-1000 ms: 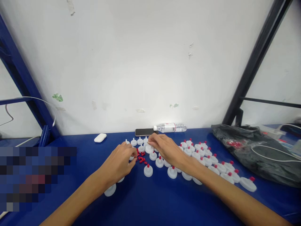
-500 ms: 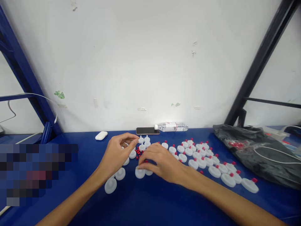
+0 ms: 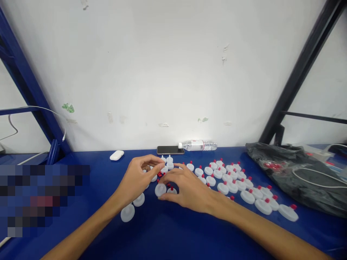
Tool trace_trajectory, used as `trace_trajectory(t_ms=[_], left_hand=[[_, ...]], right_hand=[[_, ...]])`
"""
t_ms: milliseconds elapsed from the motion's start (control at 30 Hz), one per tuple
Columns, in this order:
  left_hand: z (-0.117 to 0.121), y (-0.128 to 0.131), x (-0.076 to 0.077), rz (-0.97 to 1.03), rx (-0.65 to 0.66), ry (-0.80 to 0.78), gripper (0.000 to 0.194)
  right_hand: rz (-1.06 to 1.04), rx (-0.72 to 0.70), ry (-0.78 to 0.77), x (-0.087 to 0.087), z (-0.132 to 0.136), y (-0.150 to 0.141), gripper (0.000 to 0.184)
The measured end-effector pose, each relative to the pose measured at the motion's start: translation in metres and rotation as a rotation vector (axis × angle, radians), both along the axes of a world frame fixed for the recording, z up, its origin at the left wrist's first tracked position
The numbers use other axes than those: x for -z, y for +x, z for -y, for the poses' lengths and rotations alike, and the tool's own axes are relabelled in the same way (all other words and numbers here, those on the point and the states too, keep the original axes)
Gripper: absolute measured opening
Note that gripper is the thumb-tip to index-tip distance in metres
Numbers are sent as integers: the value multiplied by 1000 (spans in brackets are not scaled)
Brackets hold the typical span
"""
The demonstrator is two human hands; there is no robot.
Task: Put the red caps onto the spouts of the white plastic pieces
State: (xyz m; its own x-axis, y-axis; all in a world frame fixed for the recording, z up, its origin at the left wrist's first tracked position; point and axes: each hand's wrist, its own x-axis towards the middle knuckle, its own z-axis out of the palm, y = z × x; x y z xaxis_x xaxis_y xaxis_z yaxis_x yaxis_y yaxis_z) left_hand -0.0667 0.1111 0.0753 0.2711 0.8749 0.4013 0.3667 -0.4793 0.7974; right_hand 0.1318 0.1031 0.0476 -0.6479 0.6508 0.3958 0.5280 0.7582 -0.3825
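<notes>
My right hand point(image 3: 187, 186) grips a white round plastic cap with a spout point(image 3: 160, 190) between thumb and fingers, low over the table and tilted towards me. My left hand point(image 3: 141, 175) is closed in a pinch, thumb against fingertips; what it holds, if anything, is too small to make out. Between the hands lie loose small red caps point(image 3: 159, 174), partly hidden by my right fingers. Plain white caps point(image 3: 170, 159) stand behind them, and others point(image 3: 127, 213) sit by my left wrist. A red-tipped white cap point(image 3: 171, 190) stands under my right palm.
Many red-tipped white caps point(image 3: 247, 196) spread across the right of the blue table point(image 3: 168, 238). Along the wall lie a phone point(image 3: 169, 150), a water bottle point(image 3: 199, 145) and a white earbud case point(image 3: 116, 155). A black plastic bag point(image 3: 303, 180) covers the right side.
My right hand has come from the back of the caps towards me and now holds a white cap, turned more towards me. My left hand rose from the red caps and shifted slightly right, pinched.
</notes>
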Motion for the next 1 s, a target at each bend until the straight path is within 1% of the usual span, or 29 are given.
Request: trace_trajectory(t_ms=[133,200,333,467,533,633,733,833,867,900,967,1000], left_hand=[[3,4,-2,2,82,-24,19],[3,4,-1,3,95,-42,18],[2,4,0,8,96,-78,19],[3,4,0,10,97,-105,18],[4,3,0,14,97,-113,15],[4,4,2,24,104,-123,13],[4,5,2,53,109,-137,16],[3,4,1,101,107,-171,19],[3,3,1,121,106,-195,22],[3,2,0,142,107,-227,30],[3,1,0,184,131,-313,52],[4,0,-1,202,164,-360,59]], right_hand=[[-77,152,-17,-5,-2,0,20],[-94,192,-20,-6,-3,0,18],[-151,200,-16,-5,-6,2,14],[-152,211,8,-3,-8,3,13],[-131,219,56,-3,-8,3,12],[-102,207,176,-2,-8,3,13],[-95,197,297,-1,-8,4,16],[-146,186,386,0,-9,5,17],[-168,176,414,-1,-10,6,18],[-185,162,443,-1,-10,6,19],[-210,130,498,-2,-10,7,21],[-219,112,524,-2,-10,7,23]])
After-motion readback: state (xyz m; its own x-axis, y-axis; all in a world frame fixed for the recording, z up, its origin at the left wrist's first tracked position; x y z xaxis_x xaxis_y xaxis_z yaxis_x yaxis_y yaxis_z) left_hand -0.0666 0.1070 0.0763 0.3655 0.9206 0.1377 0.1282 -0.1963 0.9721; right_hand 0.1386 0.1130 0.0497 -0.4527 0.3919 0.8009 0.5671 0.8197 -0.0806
